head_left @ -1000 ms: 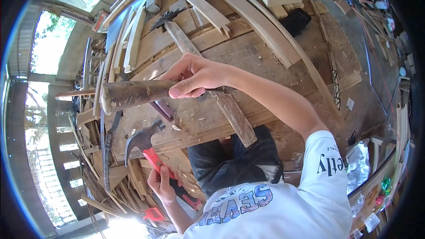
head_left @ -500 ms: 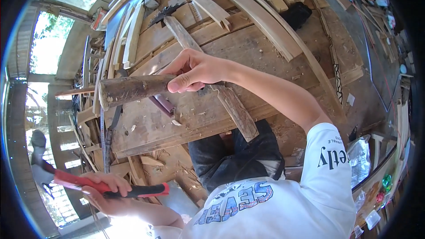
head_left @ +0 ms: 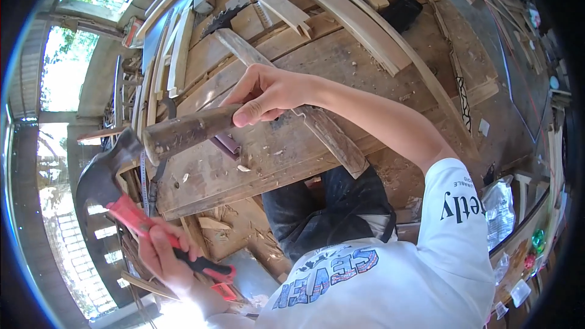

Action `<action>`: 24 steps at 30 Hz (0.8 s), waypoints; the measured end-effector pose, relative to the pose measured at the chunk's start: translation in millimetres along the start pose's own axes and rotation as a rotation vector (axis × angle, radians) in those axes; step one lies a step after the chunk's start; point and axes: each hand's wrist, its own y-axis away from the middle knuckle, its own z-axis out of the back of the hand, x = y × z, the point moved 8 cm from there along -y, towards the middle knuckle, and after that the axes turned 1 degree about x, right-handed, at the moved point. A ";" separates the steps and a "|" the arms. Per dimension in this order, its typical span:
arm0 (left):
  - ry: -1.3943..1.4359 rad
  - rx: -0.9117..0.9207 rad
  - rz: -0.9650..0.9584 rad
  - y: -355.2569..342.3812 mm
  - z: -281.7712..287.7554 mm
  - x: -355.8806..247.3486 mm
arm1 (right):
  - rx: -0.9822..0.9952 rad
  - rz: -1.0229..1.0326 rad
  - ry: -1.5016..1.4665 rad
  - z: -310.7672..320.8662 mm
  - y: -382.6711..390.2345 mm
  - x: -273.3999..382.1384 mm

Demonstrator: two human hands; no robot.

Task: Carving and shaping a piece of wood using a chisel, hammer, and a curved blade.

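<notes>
My right hand [head_left: 268, 94] grips a round, bark-mottled wooden piece [head_left: 189, 134] held crosswise; whatever lies at its far end is hidden by my fingers. A flat, rough wooden stick [head_left: 332, 146] runs diagonally beneath that hand across the bench [head_left: 244, 183]. My left hand [head_left: 167, 250] is closed around a claw hammer [head_left: 103, 183] with a red and black handle; the hammer's dark head is at the left end of the round piece, and whether they touch I cannot tell.
Boards [head_left: 347, 21] and narrow battens [head_left: 180, 55] lie across the bench's back. A toothed dark blade [head_left: 225, 18] and a black object [head_left: 402, 12] sit among them. My legs [head_left: 304, 207] are at the front edge. Plastic wrapping [head_left: 499, 210] lies at right.
The hammer in my left hand first dropped away leftward, then rose to the left end of the round piece. My right hand and that piece moved only slightly upward.
</notes>
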 end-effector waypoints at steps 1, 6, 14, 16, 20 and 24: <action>0.037 -0.075 -0.035 4.2 2.2 -7.2 | -0.007 0.003 0.003 2.1 1.3 1.6; 0.116 -0.299 -0.174 4.1 33.5 -24.4 | 0.025 -0.047 -0.028 -6.6 -11.6 -2.1; -0.083 0.057 0.154 10.5 33.1 36.9 | 0.046 -0.195 0.130 -2.4 -3.2 -15.4; 0.001 0.073 0.173 15.4 36.9 53.4 | 0.034 -0.248 0.150 -4.9 -7.4 -17.8; 0.027 0.023 0.217 12.8 41.1 89.8 | -0.011 -0.281 0.077 -3.1 -4.5 -19.0; -0.458 0.027 0.177 -13.4 34.4 118.5 | -0.041 -0.099 -0.063 16.1 -1.7 3.5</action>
